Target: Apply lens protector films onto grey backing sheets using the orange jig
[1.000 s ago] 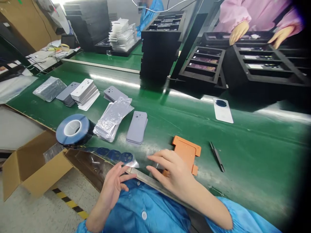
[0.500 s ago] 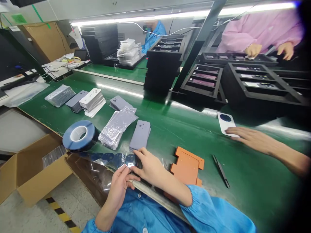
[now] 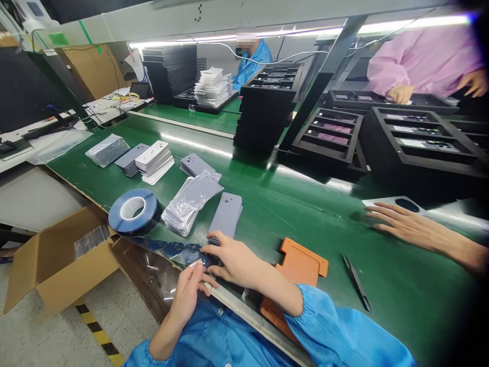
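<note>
Near the bench's front edge, my left hand pinches the free end of a clear strip with dark blue patches. My right hand lies over the same strip end, thumb and forefinger curled close around it; what lies between its fingertips is hard to make out. The strip runs left to a blue tape roll. Just behind my right hand is a small stack of grey phone-shaped plates. An orange fixture lies right of it, partly under my right forearm.
Black tweezers lie right of the fixture. Another person's hand rests on a white plate at the right. Plate stacks, black trays and an open carton stand around. A person in pink works behind.
The view has shifted slightly. My right hand's fingers have moved a little left along the strip. The other person's hand has slid the white plate to the right.
</note>
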